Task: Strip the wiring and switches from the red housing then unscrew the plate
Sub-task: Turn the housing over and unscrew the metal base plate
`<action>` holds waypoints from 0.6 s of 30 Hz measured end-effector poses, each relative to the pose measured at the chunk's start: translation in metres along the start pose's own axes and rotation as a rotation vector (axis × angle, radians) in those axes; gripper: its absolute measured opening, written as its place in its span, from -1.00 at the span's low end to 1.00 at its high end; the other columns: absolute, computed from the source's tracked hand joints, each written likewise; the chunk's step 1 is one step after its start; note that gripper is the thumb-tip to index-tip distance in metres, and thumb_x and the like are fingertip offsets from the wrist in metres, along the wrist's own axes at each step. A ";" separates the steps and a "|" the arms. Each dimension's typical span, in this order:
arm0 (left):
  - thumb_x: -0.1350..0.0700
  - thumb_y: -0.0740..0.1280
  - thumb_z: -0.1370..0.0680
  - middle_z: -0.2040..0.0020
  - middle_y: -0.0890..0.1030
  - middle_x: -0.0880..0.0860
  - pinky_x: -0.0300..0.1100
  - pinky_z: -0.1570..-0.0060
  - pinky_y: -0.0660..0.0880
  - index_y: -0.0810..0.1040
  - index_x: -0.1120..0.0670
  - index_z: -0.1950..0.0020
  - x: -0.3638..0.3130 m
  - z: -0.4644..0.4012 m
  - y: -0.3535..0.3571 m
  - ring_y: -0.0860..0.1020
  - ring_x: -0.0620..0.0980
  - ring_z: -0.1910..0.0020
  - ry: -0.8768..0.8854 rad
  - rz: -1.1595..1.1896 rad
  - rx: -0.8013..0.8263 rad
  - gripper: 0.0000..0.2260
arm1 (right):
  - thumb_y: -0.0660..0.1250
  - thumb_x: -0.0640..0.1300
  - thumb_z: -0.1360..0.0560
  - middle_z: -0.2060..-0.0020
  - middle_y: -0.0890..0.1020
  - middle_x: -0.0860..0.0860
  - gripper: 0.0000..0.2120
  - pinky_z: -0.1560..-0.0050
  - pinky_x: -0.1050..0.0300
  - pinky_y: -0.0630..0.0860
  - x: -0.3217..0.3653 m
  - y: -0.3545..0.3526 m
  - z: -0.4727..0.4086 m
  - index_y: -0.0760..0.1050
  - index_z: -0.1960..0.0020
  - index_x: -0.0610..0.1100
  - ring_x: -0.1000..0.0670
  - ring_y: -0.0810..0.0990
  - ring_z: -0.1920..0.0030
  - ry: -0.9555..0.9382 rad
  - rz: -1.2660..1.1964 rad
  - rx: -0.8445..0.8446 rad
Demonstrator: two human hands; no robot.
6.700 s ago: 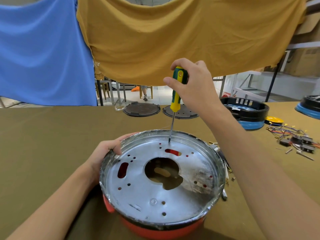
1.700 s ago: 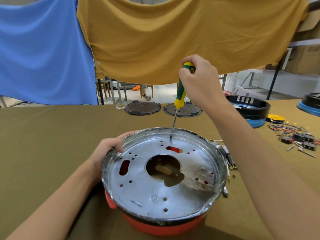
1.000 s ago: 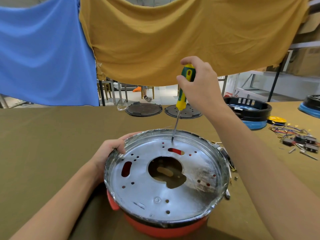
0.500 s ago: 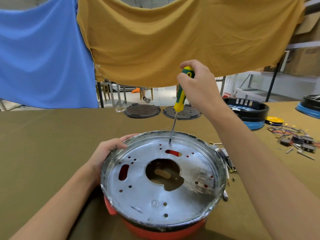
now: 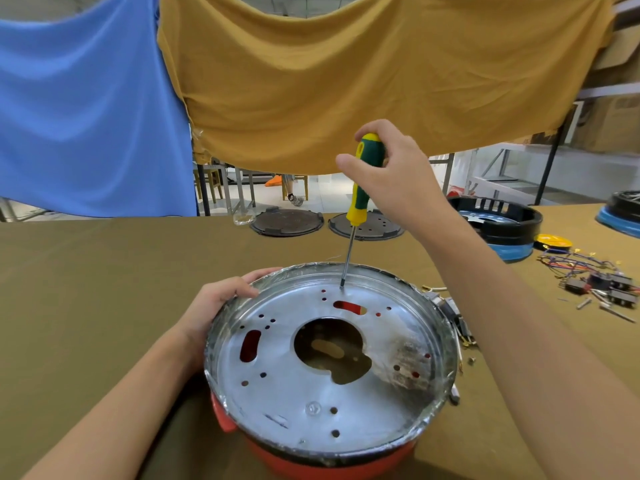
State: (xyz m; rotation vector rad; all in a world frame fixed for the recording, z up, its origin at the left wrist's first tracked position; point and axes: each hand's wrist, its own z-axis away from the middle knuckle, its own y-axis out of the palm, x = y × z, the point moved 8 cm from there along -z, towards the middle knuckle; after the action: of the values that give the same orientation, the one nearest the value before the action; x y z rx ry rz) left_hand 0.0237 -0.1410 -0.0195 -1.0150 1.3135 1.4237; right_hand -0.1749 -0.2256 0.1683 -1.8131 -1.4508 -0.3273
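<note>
Gripping the screwdriver (image 5: pixel 360 188) by its green and yellow handle, my right hand (image 5: pixel 391 174) has its fingers curled round the top, with the thumb stretched along the side. I hold the tool nearly upright, tilted a little toward me at the tip, and the tip touches the silver plate (image 5: pixel 311 393) near its far edge, just beyond a small red slot. Whether the tip sits in a screw head I cannot tell.

My left hand (image 5: pixel 214 306) clasps the left rim of the plate, fingers bent over the shiny edge, thumb on the outside.

That plate sits on top of the red housing (image 5: pixel 332 462), which stands on the brown table (image 5: pixel 86 289) right in front of me. It has a large irregular hole in the middle and many small holes, some showing red through them.

Well apart to my right lies a heap of wires and switches (image 5: pixel 595 278). Two dark round lids (image 5: pixel 287 221) rest at the far edge of the table, and a black and blue housing (image 5: pixel 502 226) stands beyond my right forearm.
</note>
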 end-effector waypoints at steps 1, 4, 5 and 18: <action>0.12 0.29 -0.35 -0.31 0.58 0.24 0.23 -0.21 0.50 0.55 0.07 -0.35 0.000 0.000 0.000 0.58 0.28 -0.17 -0.003 -0.012 -0.004 -0.46 | 0.37 0.04 -0.53 0.03 0.43 -0.01 -0.74 0.21 0.32 0.36 0.000 -0.001 0.000 0.46 -0.20 0.05 0.11 0.44 0.19 -0.009 0.020 -0.002; 0.10 0.30 -0.37 -0.29 0.60 0.22 0.20 -0.17 0.53 0.56 0.04 -0.34 -0.001 0.002 0.001 0.59 0.28 -0.19 -0.003 -0.036 0.007 -0.49 | 0.35 -0.06 -0.54 0.04 0.49 0.00 -0.71 0.12 0.20 0.46 -0.002 -0.005 -0.001 0.46 -0.26 0.02 0.04 0.49 0.12 0.001 0.023 -0.032; 0.08 0.32 -0.38 -0.27 0.61 0.20 0.17 -0.15 0.56 0.56 0.03 -0.34 -0.003 0.003 0.002 0.60 0.27 -0.20 0.001 -0.056 0.004 -0.49 | 0.32 -0.10 -0.54 0.10 0.48 0.05 -0.69 0.15 0.16 0.47 -0.004 -0.007 -0.002 0.45 -0.28 0.00 0.06 0.48 0.16 0.024 0.009 -0.040; 0.01 0.39 -0.56 -0.05 0.52 -0.22 -0.37 0.01 0.42 0.56 -0.16 -0.15 -0.082 -0.010 0.050 0.48 -0.30 -0.03 0.353 -1.466 -0.174 -0.82 | 0.30 -0.17 -0.54 0.08 0.47 0.13 -0.64 0.21 0.30 0.40 -0.003 -0.010 -0.005 0.42 -0.33 -0.03 0.15 0.46 0.17 0.032 -0.032 -0.011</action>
State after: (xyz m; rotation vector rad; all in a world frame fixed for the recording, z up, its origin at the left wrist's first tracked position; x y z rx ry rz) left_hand -0.0054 -0.1589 0.0703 -1.8140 0.3269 0.2086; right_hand -0.1838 -0.2312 0.1739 -1.7868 -1.4605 -0.3791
